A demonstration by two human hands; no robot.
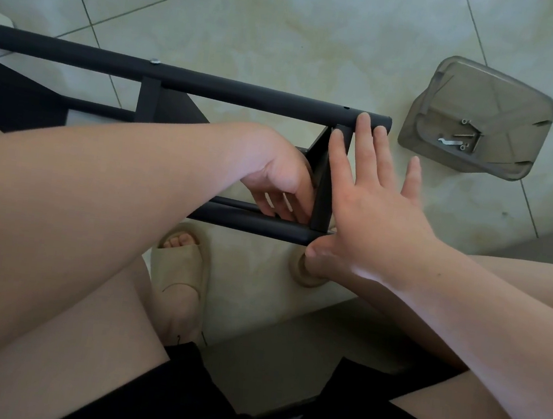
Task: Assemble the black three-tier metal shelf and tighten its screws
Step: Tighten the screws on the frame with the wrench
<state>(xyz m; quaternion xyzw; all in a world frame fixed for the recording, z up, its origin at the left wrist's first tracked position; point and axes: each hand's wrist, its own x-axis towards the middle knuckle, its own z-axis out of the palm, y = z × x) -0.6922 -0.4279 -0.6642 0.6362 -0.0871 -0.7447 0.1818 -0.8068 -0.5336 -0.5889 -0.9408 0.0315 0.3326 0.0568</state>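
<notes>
The black metal tube shelf frame (233,92) lies on its side on the pale tiled floor (289,21), just in front of the seated person's knees, probably so its end joint faces them.

The right hand (375,203) is flat against that end. Its fingers (362,140) are straight and spread over the upper tube and the short black upright crossbar (323,194), with the thumb at the lower tube's tip. It looks like bracing.

The left hand (282,179) reaches inside the frame behind the crossbar with its fingers curled down. I cannot tell whether they pinch anything.

The grey plastic tray (508,98) sits near the frame's end, keeping silver screws (461,146) and a small wrench (450,142) within reach.
</notes>
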